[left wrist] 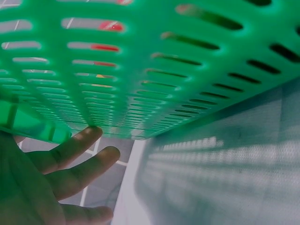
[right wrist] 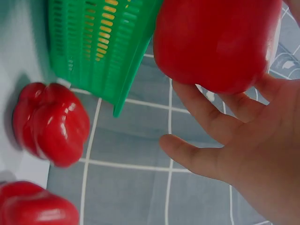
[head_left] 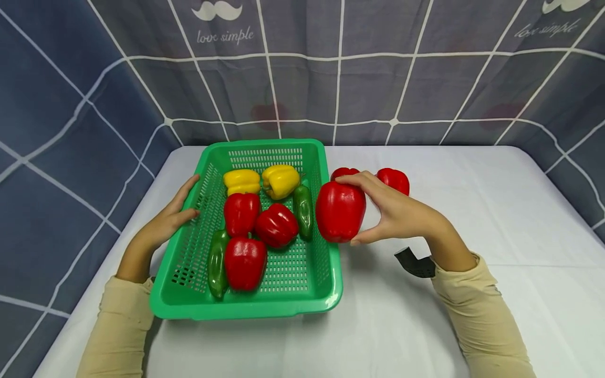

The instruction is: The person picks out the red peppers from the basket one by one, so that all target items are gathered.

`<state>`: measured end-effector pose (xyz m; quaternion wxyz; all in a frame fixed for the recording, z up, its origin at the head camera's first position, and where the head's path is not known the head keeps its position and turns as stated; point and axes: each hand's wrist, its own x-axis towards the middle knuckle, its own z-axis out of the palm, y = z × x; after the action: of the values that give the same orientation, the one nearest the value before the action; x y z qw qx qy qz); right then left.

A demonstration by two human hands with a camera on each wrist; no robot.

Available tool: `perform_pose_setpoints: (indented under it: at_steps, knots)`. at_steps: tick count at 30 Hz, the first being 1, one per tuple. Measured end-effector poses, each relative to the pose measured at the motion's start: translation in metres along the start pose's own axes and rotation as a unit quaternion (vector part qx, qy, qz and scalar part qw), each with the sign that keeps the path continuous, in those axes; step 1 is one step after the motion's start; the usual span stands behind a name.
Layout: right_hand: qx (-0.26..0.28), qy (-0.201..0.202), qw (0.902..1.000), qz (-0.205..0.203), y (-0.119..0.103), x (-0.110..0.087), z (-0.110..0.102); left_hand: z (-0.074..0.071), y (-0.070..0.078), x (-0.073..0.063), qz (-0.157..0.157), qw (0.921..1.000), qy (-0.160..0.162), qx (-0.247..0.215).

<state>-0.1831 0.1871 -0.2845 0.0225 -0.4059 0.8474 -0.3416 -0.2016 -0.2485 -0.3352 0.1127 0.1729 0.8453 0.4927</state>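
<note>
My right hand holds a large red bell pepper between thumb and fingers, raised at the green basket's right rim. In the right wrist view, that pepper sits against the fingertips, with one finger apart from it. My left hand is at the left side of the green plastic basket, thumb over the rim and fingers outside; the left wrist view shows fingers by the slotted wall. Inside lie yellow bell peppers, several red bell peppers and green chili peppers.
Two more red bell peppers lie on the white table beyond my right hand; one shows clearly, the other is partly hidden. A dark strap piece juts from the right wrist. Grey checked cloth hangs behind the table.
</note>
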Motion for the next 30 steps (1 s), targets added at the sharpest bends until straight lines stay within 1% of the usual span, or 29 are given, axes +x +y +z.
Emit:
perform_pose_setpoints:
  at_steps: [6, 13, 20, 24, 30]
  knots:
    - [-0.004, 0.008, 0.9998, 0.020, 0.006, -0.009, -0.008, 0.000, 0.000, 0.001, 0.003, 0.9999, 0.003, -0.012]
    - [0.009, 0.022, 0.9989, 0.040, 0.018, -0.023, -0.018, 0.000, 0.000, 0.000, 0.005, 0.9999, 0.001, -0.016]
    - [-0.045, 0.051, 0.9971, 0.035, 0.038, -0.042, -0.026, -0.001, -0.001, -0.001, 0.001, 1.0000, -0.001, -0.002]
    - [-0.044, 0.058, 0.9965, 0.041, 0.047, -0.049, -0.029, -0.001, -0.002, -0.002, 0.006, 1.0000, -0.002, 0.006]
    - [-0.047, 0.064, 0.9951, 0.059, 0.054, -0.057, -0.038, 0.000, -0.002, -0.002, 0.014, 0.9999, -0.006, 0.002]
